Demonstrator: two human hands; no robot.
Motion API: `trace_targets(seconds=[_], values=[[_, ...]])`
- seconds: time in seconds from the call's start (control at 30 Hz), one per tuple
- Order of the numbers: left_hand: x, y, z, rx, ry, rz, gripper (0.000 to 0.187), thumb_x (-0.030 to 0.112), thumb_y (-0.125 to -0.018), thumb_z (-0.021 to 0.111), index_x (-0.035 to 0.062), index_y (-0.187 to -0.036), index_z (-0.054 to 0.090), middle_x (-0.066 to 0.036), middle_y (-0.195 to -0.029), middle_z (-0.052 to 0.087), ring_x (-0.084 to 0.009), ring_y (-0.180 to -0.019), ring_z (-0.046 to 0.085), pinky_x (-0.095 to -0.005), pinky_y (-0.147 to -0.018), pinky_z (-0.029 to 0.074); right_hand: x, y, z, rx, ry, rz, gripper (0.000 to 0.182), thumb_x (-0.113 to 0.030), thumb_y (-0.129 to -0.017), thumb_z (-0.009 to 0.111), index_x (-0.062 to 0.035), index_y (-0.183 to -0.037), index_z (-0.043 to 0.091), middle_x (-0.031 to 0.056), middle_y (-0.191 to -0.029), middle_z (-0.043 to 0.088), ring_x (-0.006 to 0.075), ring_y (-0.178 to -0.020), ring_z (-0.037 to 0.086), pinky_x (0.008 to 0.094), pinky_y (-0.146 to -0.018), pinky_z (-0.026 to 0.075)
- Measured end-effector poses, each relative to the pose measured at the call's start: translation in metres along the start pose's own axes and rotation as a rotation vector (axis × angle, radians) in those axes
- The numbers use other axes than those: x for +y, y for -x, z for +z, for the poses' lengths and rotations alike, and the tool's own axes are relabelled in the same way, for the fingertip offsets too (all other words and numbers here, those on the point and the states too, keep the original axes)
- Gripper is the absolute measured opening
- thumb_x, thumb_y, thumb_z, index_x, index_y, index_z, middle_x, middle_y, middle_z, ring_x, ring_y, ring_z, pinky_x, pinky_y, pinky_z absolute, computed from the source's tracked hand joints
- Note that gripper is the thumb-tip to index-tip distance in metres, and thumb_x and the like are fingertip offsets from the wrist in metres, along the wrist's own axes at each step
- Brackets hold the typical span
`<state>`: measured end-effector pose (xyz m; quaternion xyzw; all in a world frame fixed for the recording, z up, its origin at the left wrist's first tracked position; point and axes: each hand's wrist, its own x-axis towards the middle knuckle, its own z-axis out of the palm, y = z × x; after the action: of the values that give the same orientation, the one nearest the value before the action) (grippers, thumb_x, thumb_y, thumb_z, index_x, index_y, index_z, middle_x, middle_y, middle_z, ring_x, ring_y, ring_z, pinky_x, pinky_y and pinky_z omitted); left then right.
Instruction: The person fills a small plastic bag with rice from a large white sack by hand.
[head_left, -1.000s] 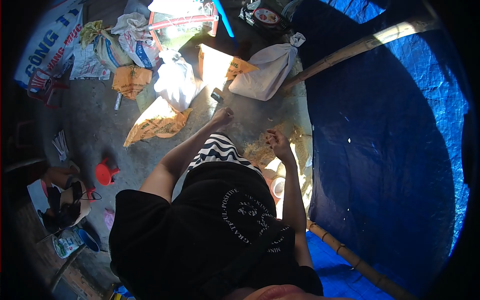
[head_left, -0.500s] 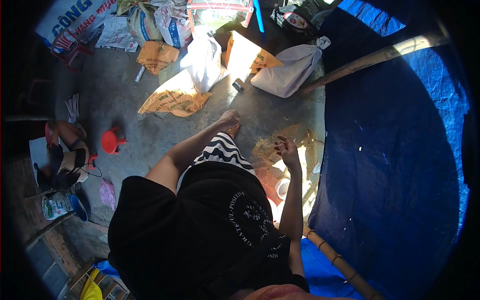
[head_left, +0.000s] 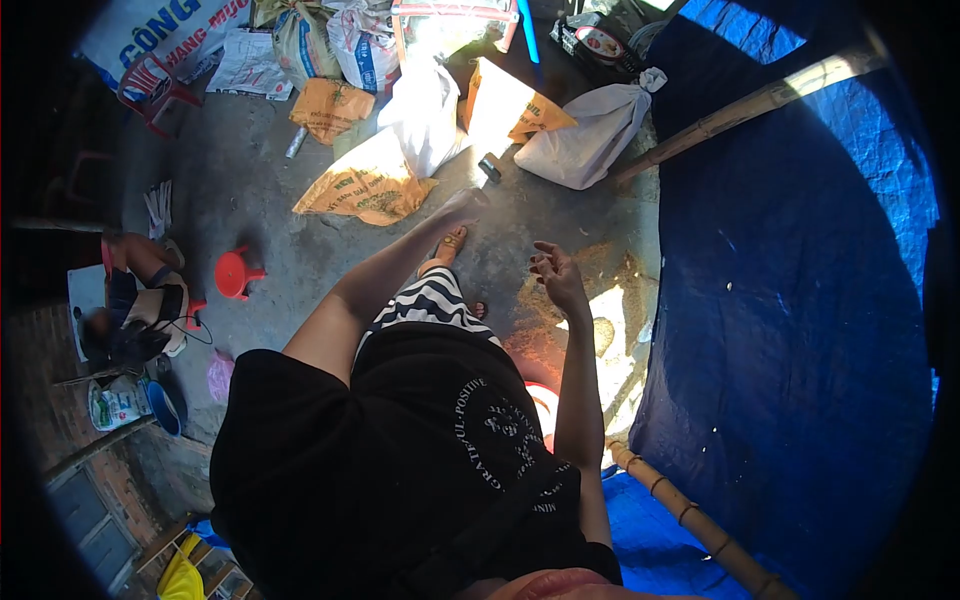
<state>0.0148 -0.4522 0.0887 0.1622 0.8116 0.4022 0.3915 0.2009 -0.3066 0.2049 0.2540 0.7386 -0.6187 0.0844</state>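
My left hand (head_left: 465, 208) is stretched forward over the concrete floor, just above my sandalled foot (head_left: 452, 243); it is blurred, so its fingers cannot be made out. A small dark object (head_left: 489, 168) lies on the floor just beyond it. To the left of that hand is an orange and white sack (head_left: 365, 185). My right hand (head_left: 556, 272) hangs in the air with its fingers apart and nothing in them. Below it, reddish and tan grains (head_left: 545, 325) are scattered over the floor.
A white sack (head_left: 590, 135) stands near a bamboo pole (head_left: 740, 120) and blue tarp (head_left: 790, 260) on the right. A red stool (head_left: 236, 273) is at the left, near another person (head_left: 145, 300). More sacks (head_left: 300, 45) stand at the back. A second pole (head_left: 690, 515) crosses the lower right.
My left hand has moved forward, toward the small dark object. My right hand has shifted slightly forward and to the left. Both of my feet now show.
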Motion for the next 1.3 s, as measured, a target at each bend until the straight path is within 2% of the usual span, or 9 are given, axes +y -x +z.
trace_targets(seconds=[0.27, 0.47, 0.6, 0.7, 0.87, 0.93, 1.0, 1.13, 1.3], values=[[0.009, -0.031, -0.026, -0.150, 0.393, -0.184, 0.030, 0.024, -0.079, 0.047, 0.0024, -0.099, 0.051, -0.011, -0.088, 0.056, -0.0198, -0.077, 0.057, -0.0287, -0.066, 0.047, -0.003, -0.030, 0.011, 0.000, 0.033, 0.010, 0.030, -0.012, -0.080, 0.043, -0.0019, -0.108, 0.047, 0.0144, -0.087, 0.056, 0.0185, -0.077, 0.056, 0.0290, -0.069, 0.044], [0.006, -0.108, -0.099, -0.021, 1.672, -0.457, 0.050, 0.040, -0.081, 0.042, -0.0020, -0.108, 0.040, -0.018, -0.105, 0.046, -0.0294, -0.097, 0.047, -0.0373, -0.081, 0.042, -0.021, -0.074, 0.013, 0.017, -0.027, 0.117, 0.029, -0.013, -0.082, 0.042, -0.0015, -0.109, 0.046, 0.0112, -0.087, 0.055, 0.0153, -0.077, 0.054, 0.0261, -0.068, 0.044], [-0.003, -0.163, -0.159, 0.125, 2.023, -0.367, 0.056, 0.042, -0.078, 0.044, -0.0049, -0.108, 0.039, -0.019, -0.105, 0.045, -0.0346, -0.100, 0.043, -0.0390, -0.090, 0.033, -0.047, -0.109, 0.017, 0.008, -0.087, 0.161, 0.028, -0.014, -0.083, 0.042, -0.0023, -0.109, 0.046, 0.0091, -0.088, 0.055, 0.0132, -0.077, 0.054, 0.0246, -0.066, 0.044], [-0.063, -0.245, -0.187, -0.220, 2.214, -0.206, 0.098, 0.070, -0.062, 0.044, -0.0063, -0.119, 0.022, -0.024, -0.115, 0.036, -0.0399, -0.109, 0.034, -0.0475, -0.091, 0.031, -0.060, -0.131, 0.020, 0.044, -0.145, 0.218, 0.028, -0.015, -0.084, 0.042, -0.0027, -0.109, 0.046, 0.0084, -0.088, 0.055, 0.0128, -0.077, 0.053, 0.0249, -0.066, 0.044], [-0.041, -0.265, -0.223, -0.203, 2.298, -0.476, 0.097, 0.071, -0.057, 0.048, -0.0055, -0.114, 0.030, -0.022, -0.109, 0.042, -0.0364, -0.103, 0.042, -0.0462, -0.086, 0.037, -0.071, -0.156, 0.024, 0.072, -0.180, 0.263, 0.028, -0.016, -0.085, 0.042, -0.0039, -0.110, 0.045, 0.0077, -0.090, 0.055, 0.0132, -0.079, 0.054, 0.0252, -0.066, 0.044], [-0.028, -0.260, -0.231, -0.141, 2.380, -0.532, 0.049, 0.043, -0.061, 0.056, 0.0068, -0.095, 0.052, -0.012, -0.094, 0.053, -0.0281, -0.091, 0.048, -0.0432, -0.081, 0.041, -0.073, -0.160, 0.025, 0.083, -0.197, 0.281, 0.028, -0.016, -0.085, 0.042, -0.0040, -0.110, 0.045, 0.0077, -0.091, 0.055, 0.0133, -0.079, 0.054, 0.0254, -0.066, 0.044], [-0.020, -0.260, -0.235, -0.042, 2.367, -0.477, 0.045, 0.042, -0.060, 0.056, 0.0083, -0.089, 0.055, -0.011, -0.085, 0.054, -0.0276, -0.083, 0.049, -0.0444, -0.075, 0.043, -0.073, -0.164, 0.025, 0.091, -0.215, 0.296, 0.028, -0.016, -0.085, 0.042, -0.0040, -0.110, 0.045, 0.0077, -0.091, 0.055, 0.0135, -0.079, 0.054, 0.0255, -0.067, 0.044], [-0.059, -0.277, -0.219, -0.656, 2.042, -0.170, 0.033, 0.035, -0.067, 0.051, 0.0076, -0.086, 0.054, -0.011, -0.077, 0.053, -0.0274, -0.075, 0.049, -0.0428, -0.066, 0.043, -0.067, -0.162, 0.023, 0.109, -0.249, 0.365, 0.028, -0.019, -0.086, 0.040, -0.0042, -0.110, 0.043, 0.0091, -0.094, 0.053, 0.0153, -0.082, 0.054, 0.0257, -0.070, 0.044], [-0.054, -0.220, -0.182, -0.185, 1.319, -0.797, 0.039, 0.043, -0.079, 0.033, 0.0108, -0.063, 0.049, -0.002, -0.052, 0.044, -0.0102, -0.039, 0.036, -0.0229, -0.035, 0.025, -0.062, -0.160, 0.030, 0.150, -0.352, 0.431, 0.028, -0.020, -0.086, 0.040, -0.0048, -0.110, 0.043, 0.0088, -0.093, 0.053, 0.0152, -0.082, 0.054, 0.0255, -0.070, 0.044]])
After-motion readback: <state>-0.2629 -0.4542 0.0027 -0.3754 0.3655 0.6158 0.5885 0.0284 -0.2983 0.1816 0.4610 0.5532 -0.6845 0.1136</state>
